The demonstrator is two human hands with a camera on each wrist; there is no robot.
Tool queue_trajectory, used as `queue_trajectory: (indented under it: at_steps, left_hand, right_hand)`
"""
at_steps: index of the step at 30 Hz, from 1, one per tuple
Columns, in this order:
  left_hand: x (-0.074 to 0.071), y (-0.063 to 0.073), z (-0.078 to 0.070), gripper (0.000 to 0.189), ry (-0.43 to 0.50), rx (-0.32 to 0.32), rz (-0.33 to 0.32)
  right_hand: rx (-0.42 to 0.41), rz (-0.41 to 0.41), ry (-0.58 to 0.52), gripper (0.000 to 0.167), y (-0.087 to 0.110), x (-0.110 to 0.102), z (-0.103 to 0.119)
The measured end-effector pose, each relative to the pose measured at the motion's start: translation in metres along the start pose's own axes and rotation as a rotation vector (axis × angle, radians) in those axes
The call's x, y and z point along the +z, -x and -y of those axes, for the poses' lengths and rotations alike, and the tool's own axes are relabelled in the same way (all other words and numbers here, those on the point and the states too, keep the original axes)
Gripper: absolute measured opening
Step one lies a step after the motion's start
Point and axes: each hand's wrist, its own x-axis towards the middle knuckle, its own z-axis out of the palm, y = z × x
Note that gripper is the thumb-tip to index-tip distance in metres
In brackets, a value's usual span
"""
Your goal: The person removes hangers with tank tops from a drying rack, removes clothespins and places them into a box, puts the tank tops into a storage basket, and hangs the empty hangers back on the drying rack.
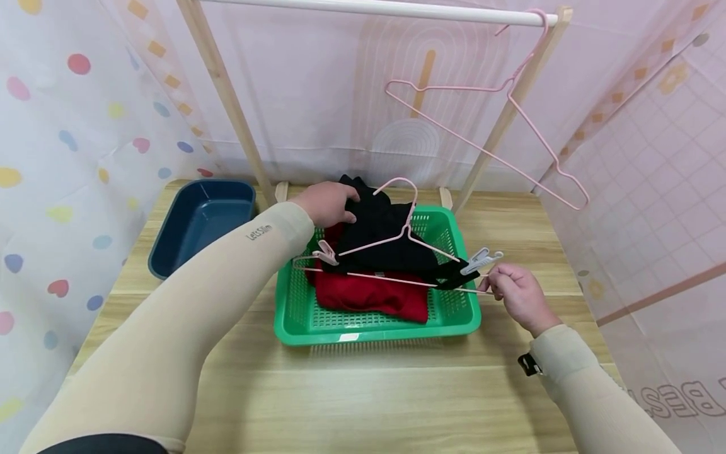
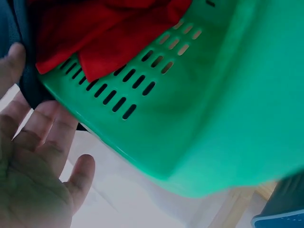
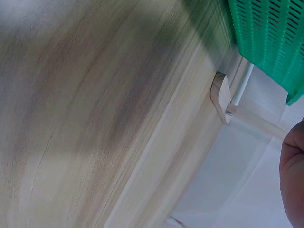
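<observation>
A black garment (image 1: 386, 227) lies bunched over the green basket (image 1: 377, 337), its upper part raised toward the back. At its left edge, my left hand (image 1: 324, 203) holds the dark cloth (image 2: 29, 76) between thumb and fingers. My right hand (image 1: 518, 296) pinches the lower right end of a pink clothes hanger (image 1: 391, 277) that spans the basket. A pale clip (image 1: 482, 260) sits on the hanger's right side, over a corner of the black garment; another clip (image 1: 326, 252) is on its left side. Folded red cloth (image 1: 371, 299) lies beneath, inside the basket.
A second pink hanger (image 1: 454, 88) hangs from the white rail (image 1: 374, 6) of a wooden rack (image 1: 229, 101) behind the basket. To the left stands a dark blue tub (image 1: 201, 217). Everything rests on a wood-grain table (image 1: 363, 397), with patterned curtains around it.
</observation>
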Motion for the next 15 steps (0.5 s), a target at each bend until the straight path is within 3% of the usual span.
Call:
queue_trajectory:
  at_steps: [8,15]
  left_hand:
    - [0.0028,0.0023,0.0009,0.029,-0.033,0.045,-0.121]
    - [0.0026,0.0032,0.0021,0.021,-0.053,0.080,-0.186]
  right_hand:
    - [-0.041,0.009,0.025,0.035,0.0004,0.0012,0.0004]
    - [-0.062,0.012,0.016,0.036,-0.0006,0.0017,0.0000]
